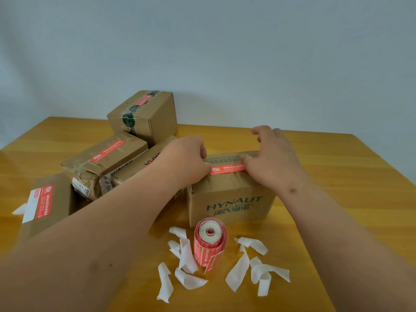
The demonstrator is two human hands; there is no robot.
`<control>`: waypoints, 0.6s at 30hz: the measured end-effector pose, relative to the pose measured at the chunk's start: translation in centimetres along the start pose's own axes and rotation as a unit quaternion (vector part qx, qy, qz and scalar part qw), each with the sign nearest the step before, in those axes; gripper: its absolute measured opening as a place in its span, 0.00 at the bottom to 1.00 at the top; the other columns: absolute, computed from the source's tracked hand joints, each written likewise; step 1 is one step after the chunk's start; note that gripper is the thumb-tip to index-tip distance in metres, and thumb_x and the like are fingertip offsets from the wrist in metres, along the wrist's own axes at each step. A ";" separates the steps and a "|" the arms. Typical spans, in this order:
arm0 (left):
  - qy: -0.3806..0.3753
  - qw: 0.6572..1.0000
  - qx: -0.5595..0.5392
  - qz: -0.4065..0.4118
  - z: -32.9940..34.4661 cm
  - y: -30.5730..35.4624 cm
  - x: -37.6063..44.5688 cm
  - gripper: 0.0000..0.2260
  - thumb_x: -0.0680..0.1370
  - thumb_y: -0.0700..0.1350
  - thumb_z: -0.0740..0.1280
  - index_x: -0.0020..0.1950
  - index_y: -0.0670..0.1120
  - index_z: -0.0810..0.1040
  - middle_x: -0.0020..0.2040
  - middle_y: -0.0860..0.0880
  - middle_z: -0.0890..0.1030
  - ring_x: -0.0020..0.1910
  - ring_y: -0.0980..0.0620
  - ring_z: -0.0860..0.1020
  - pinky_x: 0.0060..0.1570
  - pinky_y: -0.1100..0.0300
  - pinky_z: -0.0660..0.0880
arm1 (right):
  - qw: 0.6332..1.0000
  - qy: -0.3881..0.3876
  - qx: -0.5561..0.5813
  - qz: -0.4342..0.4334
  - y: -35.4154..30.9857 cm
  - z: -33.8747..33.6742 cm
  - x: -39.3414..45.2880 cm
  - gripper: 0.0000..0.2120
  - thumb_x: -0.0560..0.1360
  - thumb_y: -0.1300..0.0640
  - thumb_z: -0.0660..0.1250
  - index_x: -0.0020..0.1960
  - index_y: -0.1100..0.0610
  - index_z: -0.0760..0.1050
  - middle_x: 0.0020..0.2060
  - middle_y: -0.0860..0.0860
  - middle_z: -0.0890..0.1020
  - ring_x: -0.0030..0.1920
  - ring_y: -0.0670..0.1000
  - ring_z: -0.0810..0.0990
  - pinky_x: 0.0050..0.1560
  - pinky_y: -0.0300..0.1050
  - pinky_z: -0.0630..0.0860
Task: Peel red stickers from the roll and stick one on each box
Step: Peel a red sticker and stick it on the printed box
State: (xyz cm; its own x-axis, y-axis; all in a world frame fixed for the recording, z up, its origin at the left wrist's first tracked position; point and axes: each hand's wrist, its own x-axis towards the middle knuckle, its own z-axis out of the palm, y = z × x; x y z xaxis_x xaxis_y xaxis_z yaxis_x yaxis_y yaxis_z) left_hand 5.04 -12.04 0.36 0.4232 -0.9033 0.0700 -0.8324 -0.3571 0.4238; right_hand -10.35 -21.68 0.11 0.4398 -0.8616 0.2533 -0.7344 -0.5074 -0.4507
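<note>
Both hands press a red rectangular paper sticker onto the top of the brown cardboard box printed HYNAUT. The left hand holds down the sticker's left end with curled fingers; whether it pinches the end or only presses it, I cannot tell. The right hand lies flat with the fingers spread and relaxed, the thumb on the sticker's right end, gripping nothing.

To do this step well, I think the person should rub from the middle toward both ends, so no bubble or lifted corner stays (the box top looks a little wrinkled there).

Both forearms reach forward over the wooden yellow table, wrists low, palms down. The roll of red stickers stands just in front of this box, with white torn backing strips around it. To the left, four more brown boxes lie together; three show a red sticker already.
</note>
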 end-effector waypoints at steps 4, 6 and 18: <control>0.056 0.998 -0.015 0.004 0.8 0.2 0.0 0.10 0.76 0.56 0.65 0.52 0.52 0.73 0.46 0.54 0.74 0.44 0.53 0.76 0.41 0.56 0.74 | 0.997 -0.049 0.046 0.036 0.0 1.0 0.2 0.32 0.70 0.41 0.67 0.71 0.49 0.64 0.67 0.51 0.68 0.67 0.54 0.68 0.63 0.51 0.69; 0.061 0.998 -0.007 -0.001 1.3 0.5 0.1 0.16 0.74 0.62 0.66 0.52 0.52 0.72 0.47 0.53 0.72 0.46 0.51 0.74 0.45 0.54 0.75 | 0.996 -0.069 0.031 0.048 -0.4 1.4 0.2 0.37 0.67 0.37 0.69 0.71 0.50 0.64 0.66 0.51 0.68 0.66 0.54 0.69 0.61 0.50 0.70; 0.059 0.993 -0.103 -0.017 1.9 -0.1 -0.3 0.19 0.70 0.59 0.73 0.54 0.52 0.73 0.49 0.51 0.74 0.47 0.51 0.74 0.44 0.55 0.74 | 0.990 -0.124 0.060 0.035 -0.1 0.6 -0.2 0.33 0.66 0.40 0.72 0.67 0.49 0.69 0.64 0.49 0.71 0.64 0.53 0.71 0.64 0.51 0.70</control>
State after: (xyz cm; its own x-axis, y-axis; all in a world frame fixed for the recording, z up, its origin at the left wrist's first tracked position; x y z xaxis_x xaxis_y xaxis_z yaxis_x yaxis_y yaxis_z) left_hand 4.32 -12.17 -1.42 0.4990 -0.8532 0.1518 -0.7310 -0.3204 0.6025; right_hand -10.05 -21.49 -0.45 0.5145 -0.8574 0.0076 -0.7071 -0.4293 -0.5619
